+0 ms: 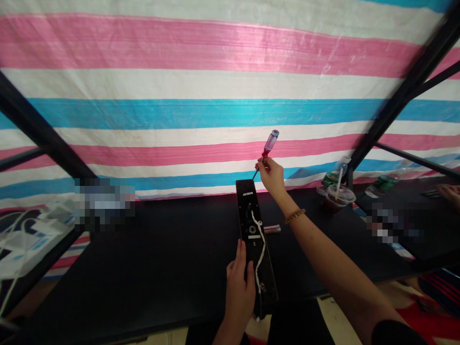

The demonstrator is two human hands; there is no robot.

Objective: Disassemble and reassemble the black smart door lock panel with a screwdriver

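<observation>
A long black device [266, 268] lies lengthwise on the black table [161, 258], its near end at the front edge. A white cable [264, 244] runs along its top. My left hand [240, 282] rests on the device's left side with fingers spread. Above the far end, my right hand [270, 173] pinches the shaft of a screwdriver [271, 142] with a clear and red handle. The screwdriver is tilted, its tip down at the device's far right corner. Beside the device, on its right, lies a small pinkish bundle [272, 229].
At the back right stand a lidded drink cup [338, 197] with a straw and a plastic bottle [328, 179]; another bottle [383, 186] lies farther right. Another person's hand [450, 194] shows at the right edge. White power strips and cables [32, 239] are at the left.
</observation>
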